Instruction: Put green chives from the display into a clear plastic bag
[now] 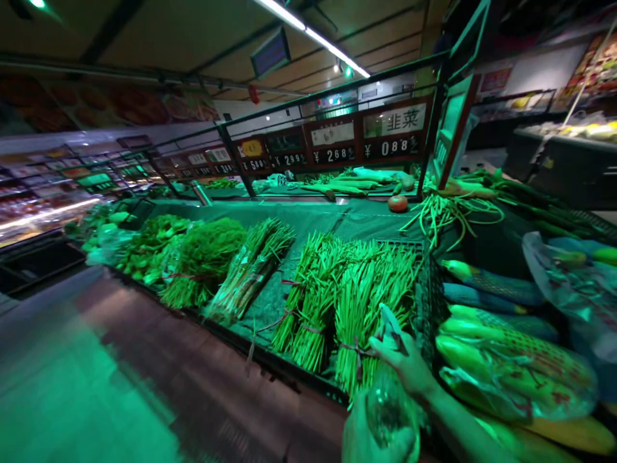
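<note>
My right hand reaches in from the lower right and pinches the top of a thin clear plastic bag. At the bottom edge, my left hand grips the lower part of the same bag. Both hands hover at the front edge of a vegetable counter, right in front of tied bundles of long green stalks. The nearest bundle lies just left of my right hand's fingers. The bag looks empty, though its inside is blurred.
Left of the stalks lie more bundled greens and leafy herbs on the green-matted counter. Wrapped corn cobs are piled to the right. Price signs hang on a rail behind. A dark aisle floor runs along the left.
</note>
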{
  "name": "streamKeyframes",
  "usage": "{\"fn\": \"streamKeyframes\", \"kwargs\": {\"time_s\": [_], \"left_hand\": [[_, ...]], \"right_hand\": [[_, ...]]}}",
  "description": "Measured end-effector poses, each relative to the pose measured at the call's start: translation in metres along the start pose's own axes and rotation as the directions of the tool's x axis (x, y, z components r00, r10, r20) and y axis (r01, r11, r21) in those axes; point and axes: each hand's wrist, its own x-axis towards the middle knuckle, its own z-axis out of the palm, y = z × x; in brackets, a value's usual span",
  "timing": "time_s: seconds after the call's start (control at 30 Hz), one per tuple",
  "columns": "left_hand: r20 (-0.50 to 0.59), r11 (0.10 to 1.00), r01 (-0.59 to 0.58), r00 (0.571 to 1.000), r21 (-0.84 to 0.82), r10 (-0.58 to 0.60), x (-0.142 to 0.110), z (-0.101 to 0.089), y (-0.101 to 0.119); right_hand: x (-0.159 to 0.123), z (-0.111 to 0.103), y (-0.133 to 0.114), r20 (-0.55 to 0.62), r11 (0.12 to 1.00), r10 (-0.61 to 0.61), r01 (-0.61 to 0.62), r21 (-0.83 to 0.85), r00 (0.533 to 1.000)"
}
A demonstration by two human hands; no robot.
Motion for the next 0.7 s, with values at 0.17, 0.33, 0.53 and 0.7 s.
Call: {"fn": "streamKeyframes", "kwargs": {"time_s": [0.17, 0.33, 0.53, 0.7], "left_hand": [[0.055, 0.988, -0.135, 0.989, -0.080, 0.139, 0.058, -0.008, 0.016], [0.188, 0.978, -0.167, 0.964, -0.127, 0.189, 0.097, -0.027, 0.058], [0.369, 0.988, -0.154, 0.920, 0.025, 0.134, 0.115, -0.050, 0.052], [0.644, 0.984, -0.173, 0.749, -0.034, 0.154, 0.123, -0.098, 0.030]], "right_hand": [[0.040, -0.012, -0.016, -0.095, 0.995, -0.060, 0.053, -0.081, 0.994], [0.076, -0.026, -0.033, -0.356, 0.996, -0.080, 0.065, -0.054, 0.931], [0.072, -0.013, -0.026, -0.458, 0.998, 0.021, -0.045, -0.041, 0.889], [0.041, 0.044, -0.020, -0.479, 0.986, 0.033, -0.106, -0.126, 0.877]]}}
